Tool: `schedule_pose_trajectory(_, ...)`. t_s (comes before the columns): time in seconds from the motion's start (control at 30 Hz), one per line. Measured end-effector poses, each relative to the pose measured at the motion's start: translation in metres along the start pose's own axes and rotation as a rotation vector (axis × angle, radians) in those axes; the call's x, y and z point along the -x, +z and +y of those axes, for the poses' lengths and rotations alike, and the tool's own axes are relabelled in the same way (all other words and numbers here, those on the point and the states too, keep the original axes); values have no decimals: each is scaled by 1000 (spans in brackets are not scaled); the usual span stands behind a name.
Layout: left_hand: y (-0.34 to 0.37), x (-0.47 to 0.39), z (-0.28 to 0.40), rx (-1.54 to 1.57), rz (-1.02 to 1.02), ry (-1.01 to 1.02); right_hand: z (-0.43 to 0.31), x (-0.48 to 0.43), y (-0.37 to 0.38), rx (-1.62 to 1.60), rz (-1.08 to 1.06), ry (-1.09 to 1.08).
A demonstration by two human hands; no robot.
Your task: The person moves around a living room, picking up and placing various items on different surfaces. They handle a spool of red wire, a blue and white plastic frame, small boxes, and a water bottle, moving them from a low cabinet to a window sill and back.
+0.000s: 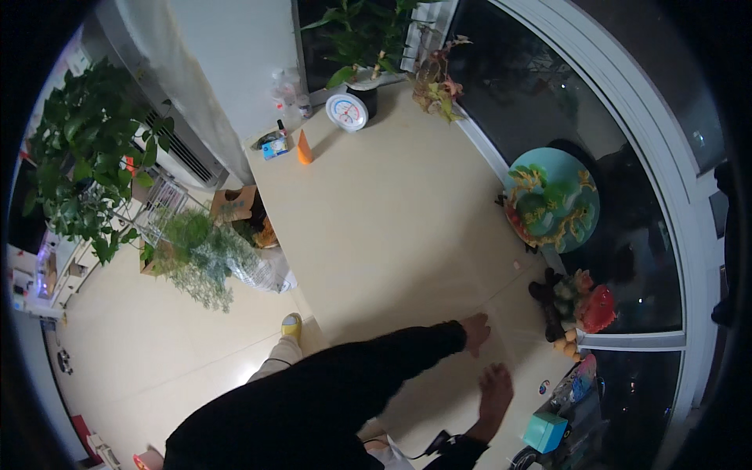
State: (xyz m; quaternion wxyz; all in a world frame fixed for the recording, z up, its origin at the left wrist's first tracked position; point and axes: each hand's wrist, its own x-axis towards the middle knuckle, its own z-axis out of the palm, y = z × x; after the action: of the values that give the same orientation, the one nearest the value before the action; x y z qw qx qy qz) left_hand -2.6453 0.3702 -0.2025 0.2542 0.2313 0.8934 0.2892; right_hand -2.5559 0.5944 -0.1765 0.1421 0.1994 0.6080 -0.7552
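My left hand (477,334) reaches over the broad beige window ledge (364,229), thumb and fingers spread, holding nothing I can see. Just below it in the view is my right hand (496,389), its fingers partly spread and also without a visible object. Blur hides whether either hand touches the surface. Black sleeves cover both arms, and a black device on a cord (442,442) is by the right wrist. Closest to the right hand lies a small round colored piece (544,387). Beyond the hands stands a red fish ornament (596,309) beside several light-brown balls (567,345).
Along the window stand a green decorative plate (549,202) and a turquoise box (545,432). Farther off are a dial thermometer (347,112), an orange cone (304,147), a small blue box (275,147) and plastic bottles (288,97). Feathery plants (205,252) stand on the floor beside the ledge.
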Motion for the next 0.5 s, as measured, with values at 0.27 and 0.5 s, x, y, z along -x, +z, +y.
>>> schedule_pose_trajectory(0.27,-48,309,-119,461,301,32,59,99,133,-65,175,169)
schedule_pose_trajectory(0.5,-81,565,-186,215,704,-390,48,71,360,81,-178,70)
